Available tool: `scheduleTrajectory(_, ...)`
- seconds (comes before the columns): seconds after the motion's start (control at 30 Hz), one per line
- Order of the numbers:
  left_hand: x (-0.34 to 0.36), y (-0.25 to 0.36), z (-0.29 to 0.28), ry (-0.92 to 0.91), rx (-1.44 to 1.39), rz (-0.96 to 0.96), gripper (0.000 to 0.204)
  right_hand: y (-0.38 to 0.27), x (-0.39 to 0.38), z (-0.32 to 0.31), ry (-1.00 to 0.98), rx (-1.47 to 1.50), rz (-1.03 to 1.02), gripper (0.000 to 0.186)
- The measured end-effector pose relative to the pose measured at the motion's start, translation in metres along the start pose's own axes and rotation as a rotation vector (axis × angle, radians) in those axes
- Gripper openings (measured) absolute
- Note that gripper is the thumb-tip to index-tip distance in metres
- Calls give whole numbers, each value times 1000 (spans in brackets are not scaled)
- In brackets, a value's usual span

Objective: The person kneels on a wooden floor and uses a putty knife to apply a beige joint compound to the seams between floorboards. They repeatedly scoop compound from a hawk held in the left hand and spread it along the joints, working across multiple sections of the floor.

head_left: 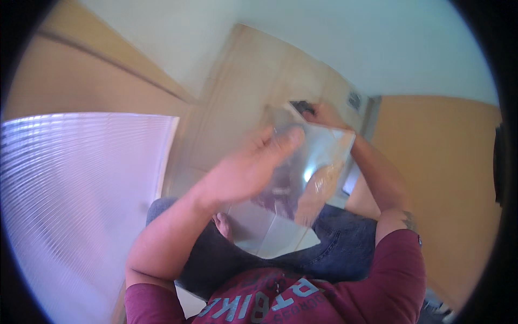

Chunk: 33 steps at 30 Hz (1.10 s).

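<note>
A shiny, mirror-like panel [324, 148] is held tilted above my lap. Its surface shows a bright light spot, a skin-coloured patch and maroon reflections. My left hand [243, 167], slightly blurred, is closed at the panel's left side, thumb over the face; its other fingers are partly hidden. Beyond the far edge, my right hand [322, 114] is closed around a small dark item [302, 107] at the panel's far left corner. Whether that item belongs to the panel I cannot tell. My right forearm runs behind the panel's right corner.
On the left stands a ribbed translucent pane [86, 200] beside wood-coloured panelling [86, 86]. A wooden panel [437, 183] rises on the right. Ahead lies a light wood-toned surface [248, 70] with a small grey plate [354, 100]. My jeans-covered legs [345, 237] and pale floor tiles [264, 232] are below.
</note>
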<state>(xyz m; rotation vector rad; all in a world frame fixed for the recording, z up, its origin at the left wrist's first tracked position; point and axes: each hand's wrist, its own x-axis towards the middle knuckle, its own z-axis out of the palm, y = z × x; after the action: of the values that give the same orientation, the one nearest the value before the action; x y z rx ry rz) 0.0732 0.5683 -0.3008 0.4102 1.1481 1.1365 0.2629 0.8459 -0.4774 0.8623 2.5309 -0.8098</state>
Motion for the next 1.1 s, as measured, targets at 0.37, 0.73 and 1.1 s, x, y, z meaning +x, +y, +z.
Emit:
scheduleTrajectory(0.37,109,-9,48,167,-370,139,43,-77,-343,-106,608,426,404,34)
scheduleTrajectory(0.73,267,-75,91,-310,-395,83,32,-103,-461,-76,1508,738,538,27)
scheduleTrajectory(1.1,244,24,-5,-24,145,124,43,-149,-497,-52,1417,440,525,37)
